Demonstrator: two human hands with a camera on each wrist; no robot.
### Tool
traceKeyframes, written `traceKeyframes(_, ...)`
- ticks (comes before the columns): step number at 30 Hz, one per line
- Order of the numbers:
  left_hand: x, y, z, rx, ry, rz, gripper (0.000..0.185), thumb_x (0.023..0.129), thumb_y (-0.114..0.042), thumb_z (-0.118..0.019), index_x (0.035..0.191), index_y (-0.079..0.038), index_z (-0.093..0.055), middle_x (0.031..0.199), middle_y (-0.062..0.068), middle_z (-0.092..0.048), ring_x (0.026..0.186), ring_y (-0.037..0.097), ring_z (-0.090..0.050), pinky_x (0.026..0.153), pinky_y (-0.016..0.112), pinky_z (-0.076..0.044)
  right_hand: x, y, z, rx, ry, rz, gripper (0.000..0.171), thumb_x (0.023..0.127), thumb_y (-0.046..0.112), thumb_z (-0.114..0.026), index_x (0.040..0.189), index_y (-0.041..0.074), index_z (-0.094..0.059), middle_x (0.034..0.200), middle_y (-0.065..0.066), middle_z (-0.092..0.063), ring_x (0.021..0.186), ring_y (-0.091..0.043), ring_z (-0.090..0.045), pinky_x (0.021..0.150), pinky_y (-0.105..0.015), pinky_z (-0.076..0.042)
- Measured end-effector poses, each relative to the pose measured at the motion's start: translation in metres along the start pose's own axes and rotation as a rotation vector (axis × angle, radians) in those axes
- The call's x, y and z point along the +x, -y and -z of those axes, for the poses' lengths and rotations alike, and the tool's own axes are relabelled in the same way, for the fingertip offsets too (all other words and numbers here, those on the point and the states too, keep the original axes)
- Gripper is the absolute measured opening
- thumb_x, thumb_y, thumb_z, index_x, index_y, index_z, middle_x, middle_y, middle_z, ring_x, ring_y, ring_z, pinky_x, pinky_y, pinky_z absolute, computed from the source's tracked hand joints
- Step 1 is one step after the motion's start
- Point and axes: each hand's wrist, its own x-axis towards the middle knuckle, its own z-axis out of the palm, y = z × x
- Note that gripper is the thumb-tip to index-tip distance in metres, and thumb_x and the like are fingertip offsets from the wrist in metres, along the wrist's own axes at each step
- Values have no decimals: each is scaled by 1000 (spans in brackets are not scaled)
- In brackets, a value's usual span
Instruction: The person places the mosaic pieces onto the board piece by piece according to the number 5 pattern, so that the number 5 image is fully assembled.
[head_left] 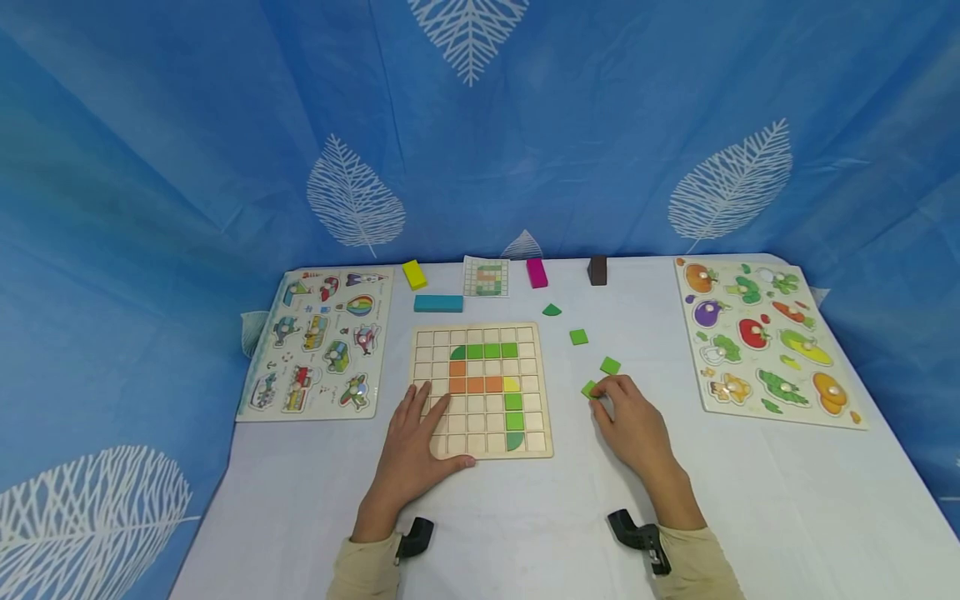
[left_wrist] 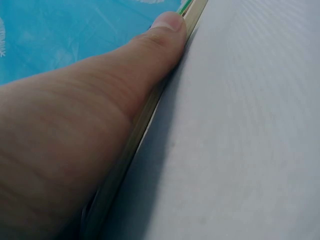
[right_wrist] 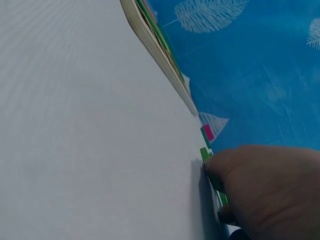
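Two sleeved forearms come up from the near edge of the table [head_left: 525,517] in the head view. On the left, the left hand [head_left: 416,446] lies flat, fingers straight and spread over the lower left corner of the grid board [head_left: 482,390], pressing it and gripping nothing. On the right, the right hand [head_left: 630,417] rests on the cloth just right of the board, fingers curled down around a green tile [head_left: 589,388] at its fingertips. Two more green squares [head_left: 610,365] sit just beyond it, with a green quarter-round [head_left: 552,310] farther back. The board carries a green and orange pattern with one yellow piece. Behind it stand a pattern card [head_left: 486,277] and yellow [head_left: 414,274], teal [head_left: 438,303], pink [head_left: 536,272] and brown [head_left: 597,270] blocks. A vehicle puzzle [head_left: 318,342] lies at far left, a vegetable puzzle [head_left: 765,342] at far right.

Left wrist view: only the thumb side of the left hand [left_wrist: 75,145] shows, lying along the board's edge [left_wrist: 145,120], which the head view cannot show so closely; the fingers are out of sight here.

Right wrist view: the right hand [right_wrist: 265,190] fills the lower right corner, with the green tile's edge [right_wrist: 205,154] showing at its fingertips against the table [right_wrist: 90,130]. The vegetable puzzle's rim [right_wrist: 155,50] runs along the top. From here I cannot tell whether the tile is lifted or flat on the table.
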Motion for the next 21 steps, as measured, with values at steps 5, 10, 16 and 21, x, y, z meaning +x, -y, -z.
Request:
traceKeyframes(5, 0, 2, 0, 9, -9, -4, 108, 67, -67, -84, 155, -19, -45, 170, 13, -24, 159, 37, -13, 123, 64, -21, 1, 10, -3, 50, 13, 44, 16, 91, 10, -74, 105, 9, -66, 111, -12, -66, 99, -31, -70, 74, -47, -59)
traceKeyframes(10, -1, 2, 0, 0, -24, -9, 107, 67, -66, -85, 155, -18, -46, 169, 13, -25, 158, 38, -14, 123, 64, -21, 0, 37, -11, 137, 62, 200, 22, 90, 11, -77, 109, 14, -66, 115, -5, -66, 101, -22, -70, 78, -38, -60)
traceKeyframes(16, -2, 1, 1, 6, -31, -14, 106, 67, -66, -85, 154, -18, -47, 169, 13, -26, 158, 38, -15, 123, 65, -22, -4, 73, -27, 185, 128, 422, 21, 89, 14, -79, 105, 19, -67, 113, 4, -64, 88, -10, -69, 70, -25, -57)
traceKeyframes(21, -2, 2, 0, 2, -28, -21, 107, 67, -66, -85, 154, -18, -47, 169, 13, -26, 158, 38, -15, 122, 65, -24, -4, 91, -34, 156, 171, 512, 13, 90, 17, -78, 100, 23, -70, 110, 7, -63, 81, -6, -67, 64, -21, -55)
